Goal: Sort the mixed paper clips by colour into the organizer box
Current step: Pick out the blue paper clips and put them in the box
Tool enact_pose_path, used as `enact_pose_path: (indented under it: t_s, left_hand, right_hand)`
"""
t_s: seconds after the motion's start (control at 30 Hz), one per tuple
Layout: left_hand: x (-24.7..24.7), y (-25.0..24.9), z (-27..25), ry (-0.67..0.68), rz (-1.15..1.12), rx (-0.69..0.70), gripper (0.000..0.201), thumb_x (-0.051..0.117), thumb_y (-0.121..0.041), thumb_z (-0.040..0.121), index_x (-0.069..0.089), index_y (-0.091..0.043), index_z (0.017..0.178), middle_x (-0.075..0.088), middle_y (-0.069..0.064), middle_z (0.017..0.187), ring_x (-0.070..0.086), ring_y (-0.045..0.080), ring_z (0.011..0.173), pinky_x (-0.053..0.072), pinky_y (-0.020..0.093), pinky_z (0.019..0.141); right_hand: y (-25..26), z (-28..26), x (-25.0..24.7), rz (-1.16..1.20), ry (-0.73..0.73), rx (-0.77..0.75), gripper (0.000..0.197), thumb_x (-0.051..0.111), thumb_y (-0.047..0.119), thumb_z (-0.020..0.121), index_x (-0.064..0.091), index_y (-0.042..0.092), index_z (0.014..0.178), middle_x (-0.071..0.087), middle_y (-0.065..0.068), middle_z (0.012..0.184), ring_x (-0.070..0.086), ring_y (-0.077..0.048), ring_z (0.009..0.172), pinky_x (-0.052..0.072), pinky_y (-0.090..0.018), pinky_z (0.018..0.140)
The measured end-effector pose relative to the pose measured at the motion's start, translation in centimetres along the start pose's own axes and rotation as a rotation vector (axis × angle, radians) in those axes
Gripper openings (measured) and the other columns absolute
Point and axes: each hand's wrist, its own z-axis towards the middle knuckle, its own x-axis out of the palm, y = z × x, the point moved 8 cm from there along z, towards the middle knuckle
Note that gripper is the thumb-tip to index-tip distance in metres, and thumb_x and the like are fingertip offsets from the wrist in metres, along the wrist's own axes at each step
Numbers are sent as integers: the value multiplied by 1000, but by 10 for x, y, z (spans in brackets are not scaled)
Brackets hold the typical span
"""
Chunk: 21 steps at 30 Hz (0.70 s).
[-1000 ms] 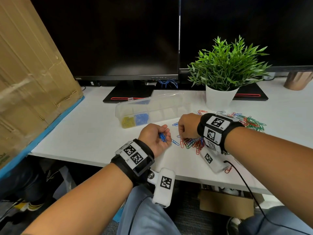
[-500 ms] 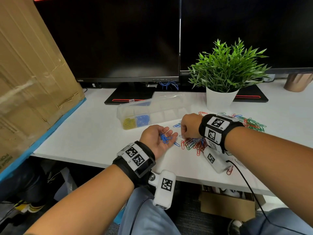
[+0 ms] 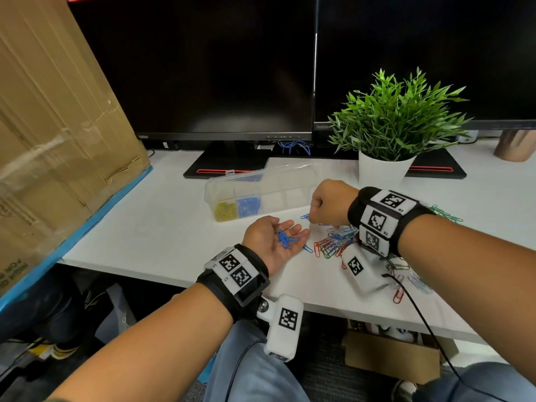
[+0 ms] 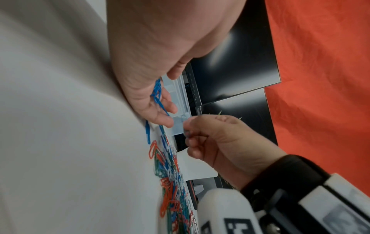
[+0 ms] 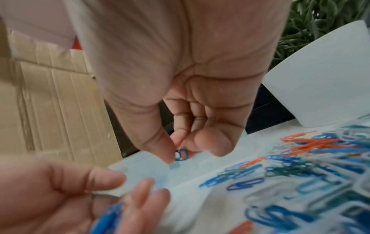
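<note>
The left hand (image 3: 271,237) lies palm-up on the white surface (image 3: 162,227) at frame centre, fingers relaxed and extended, serving as a tray for a small bundle of blue paper clips (image 3: 285,238); their long axes run roughly along the palm toward the fingertips. The right hand (image 3: 329,200), just right of it and above the surface, has its fingers curled, with thumb and forefinger pinching a single blue clip (image 5: 181,154); the clip's end protrudes downward, and its long axis cannot be determined. The mixed clip pile (image 3: 333,245) lies under the right wrist. The clear organizer box (image 3: 261,195) stands just behind both hands, lid open, with yellow clips (image 3: 224,211) in its leftmost compartment and blue clips (image 3: 249,206) in the next one, so batching blue clips in the palm probably reduces trips.
</note>
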Motion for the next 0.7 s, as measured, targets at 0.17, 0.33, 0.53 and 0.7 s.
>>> enact_pose_path:
  t_s: [0.17, 0.33, 0.53, 0.7]
  left_hand:
    - [0, 2, 2, 21, -36, -34, 28, 33, -17, 99, 52, 3, 99, 56, 20, 87, 58, 36, 86, 52, 42, 72]
    - [-3, 2, 3, 5, -56, -43, 28, 34, -14, 98, 53, 2, 87, 55, 16, 79, 59, 32, 76, 55, 30, 55]
    - [-6, 1, 4, -11, -51, -31, 30, 34, -14, 97, 55, 2, 83, 55, 14, 76, 58, 28, 72, 54, 26, 50]
    - [-7, 1, 6, -8, -42, -12, 31, 33, -15, 98, 55, 1, 83, 56, 14, 76, 60, 28, 73, 54, 25, 51]
  right_hand:
    - [10, -3, 8, 355, 88, -3, 13, 68, 6, 82, 69, -7, 84, 61, -13, 62, 53, -19, 45, 52, -26, 51]
    - [2, 2, 12, 291, 49, 52, 16, 65, 10, 86, 68, -4, 77, 65, -15, 68, 54, -21, 46, 53, -31, 53]
    - [11, -5, 34, -259, 169, -37, 32, 76, 36, 74, 71, 7, 87, 65, -4, 79, 58, -18, 73, 46, -25, 63]
    - [18, -3, 43, -407, 196, -83, 24, 72, 31, 81, 59, 10, 81, 51, 0, 66, 54, -19, 75, 38, -22, 54]
